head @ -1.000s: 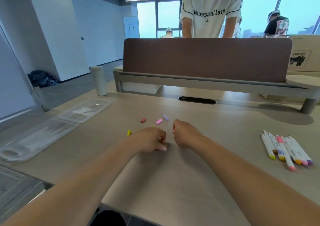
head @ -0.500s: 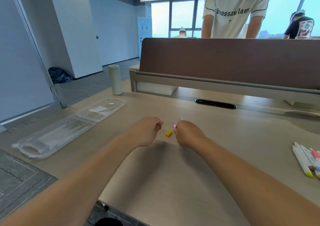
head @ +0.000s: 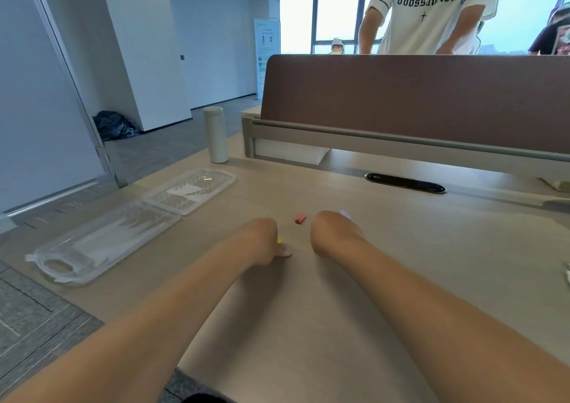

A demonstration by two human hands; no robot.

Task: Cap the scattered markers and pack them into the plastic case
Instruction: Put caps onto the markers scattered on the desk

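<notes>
1. Head view: the left hand rests on the desk with its fingers curled. It pinches a yellow cap, of which only a sliver shows, and its thumb tip touches the desk.
2. The right hand is a loose fist near the left. A lilac cap peeks past its knuckles; whether the hand holds it cannot be told.
3. A red cap lies on the desk between the hands, just beyond them.
4. The clear case lies open and flat, well to the left, near the desk's edge.
5. A white bottle stands beyond the case. A brown divider crosses the back, and a person in a white T-shirt stands behind it.
</notes>
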